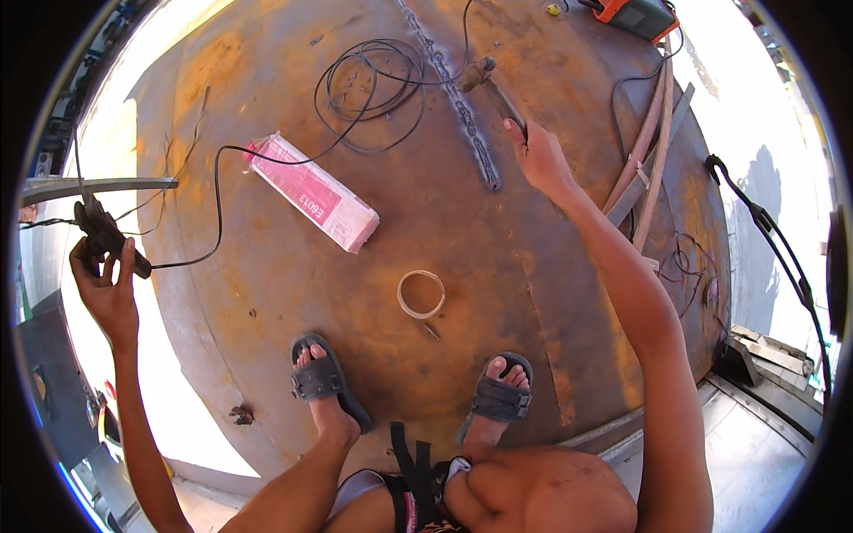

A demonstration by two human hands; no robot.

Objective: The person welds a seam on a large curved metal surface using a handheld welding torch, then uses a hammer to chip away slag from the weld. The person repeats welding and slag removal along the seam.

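My right hand (544, 162) is closed around the handle of a small hammer (503, 99). The dark hammer head (477, 75) is over or against the weld seam (460, 107) on a rusty steel plate (355, 293); contact is unclear. Out at the far left, my left hand (108, 293) grips a black plug-like piece (102, 233) at the end of a black cable (220, 191). Its exact kind is hard to make out. A pink-and-white box (315, 194) lies between my hands, with the cable crossing its far end.
Beyond the box lies a loose cable coil (369, 89). A cream ring (420, 294) sits in front of my sandalled feet (320, 377). At the far right are an orange-and-black machine (635, 16) and several long strips (653, 160). A curved bar (102, 185) juts in at left.
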